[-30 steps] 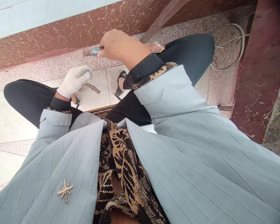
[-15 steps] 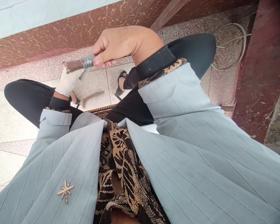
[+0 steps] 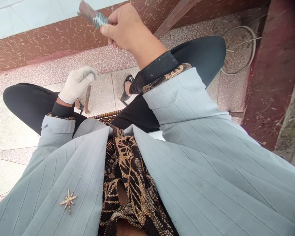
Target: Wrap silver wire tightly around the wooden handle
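Observation:
My right hand (image 3: 124, 28) is bare and closed around a short brown stick (image 3: 87, 11) wrapped with grey wire near the fingers. It is raised before the wall, and the stick's far end is blurred, pointing up and left. My left hand (image 3: 75, 83) wears a white knitted glove and hovers above my left knee. Its fingers are curled in, and what they hold, if anything, is hidden. Just below the glove, a second brown stick (image 3: 87, 101) with a wire-wound part shows upright in the view. I cannot tell what supports it.
A brown marbled wall base (image 3: 51, 46) runs across the front, with white tiles above. A leaning wooden bar (image 3: 172, 21) and a coiled pale cable (image 3: 254, 49) are to the right, near a dark red board (image 3: 275, 82). A woven seat edge (image 3: 105, 115) shows between my legs.
My right hand has lifted the wire-wrapped stick up and away from the glove, tilting it upward. The gloved hand has come into fuller view. The second stick has turned from sideways to upright.

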